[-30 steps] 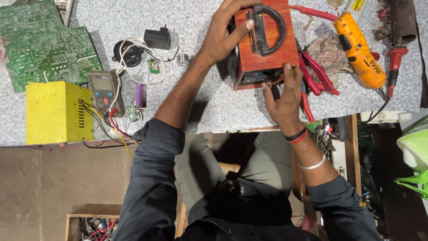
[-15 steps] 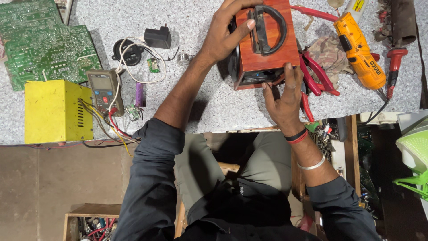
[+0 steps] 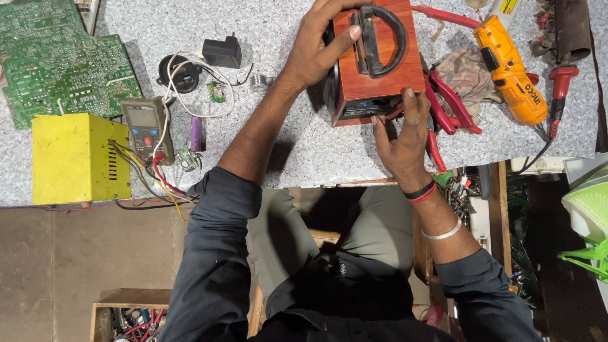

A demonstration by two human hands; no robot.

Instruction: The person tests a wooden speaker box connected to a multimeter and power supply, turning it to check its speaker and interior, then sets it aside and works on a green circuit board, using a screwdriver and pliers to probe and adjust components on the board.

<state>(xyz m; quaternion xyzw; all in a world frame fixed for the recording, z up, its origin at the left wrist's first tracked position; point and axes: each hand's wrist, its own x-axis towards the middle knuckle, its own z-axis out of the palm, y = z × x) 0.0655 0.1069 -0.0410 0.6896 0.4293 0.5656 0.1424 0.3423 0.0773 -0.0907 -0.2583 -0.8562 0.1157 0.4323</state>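
Left hand (image 3: 316,50) grips the reddish wooden box with black handle (image 3: 377,54), steadying it; right hand (image 3: 402,142), fingers spread, presses its near face.

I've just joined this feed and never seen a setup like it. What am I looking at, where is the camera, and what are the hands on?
There is no machine here: a seated person works with bare hands, and one camera on their head looks down at a speckled bench. The left hand grips the side and top of a red-brown wooden box with a black handle. The right hand touches the box's near face. Around it lie red pliers, an orange drill, a multimeter, a yellow box and green circuit boards.
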